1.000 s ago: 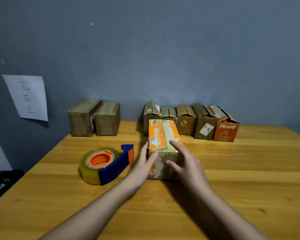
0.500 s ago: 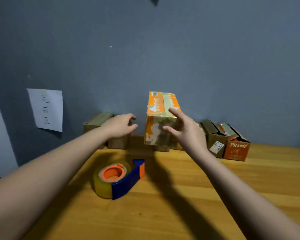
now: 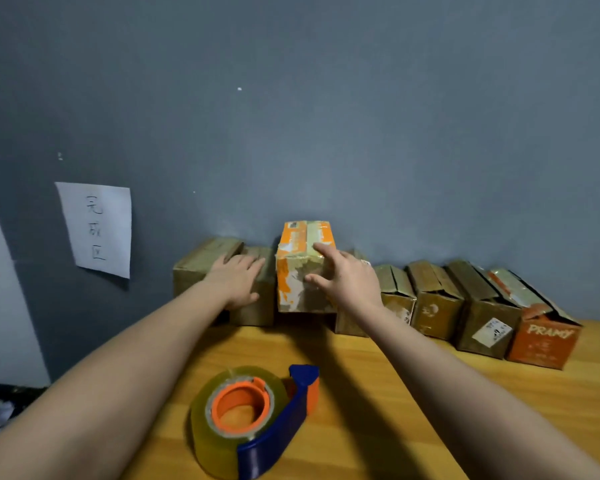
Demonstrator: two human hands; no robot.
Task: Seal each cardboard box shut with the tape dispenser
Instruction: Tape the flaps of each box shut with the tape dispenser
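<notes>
Fingers of my right hand (image 3: 349, 282) grasp the orange-and-tan taped cardboard box (image 3: 303, 268); my left hand (image 3: 238, 280) rests flat, fingers relaxed, on a brown cardboard box (image 3: 257, 306).

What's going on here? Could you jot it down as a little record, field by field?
Setting: wooden table against a grey wall
Right hand: grips the orange-and-tan box, held above the table
Left hand: rests flat on a taped brown box
Tape dispenser: lying on the table, untouched
Boxes at right: flaps not flat, apparently unsealed
Paper sign: on the wall, handwritten
</notes>
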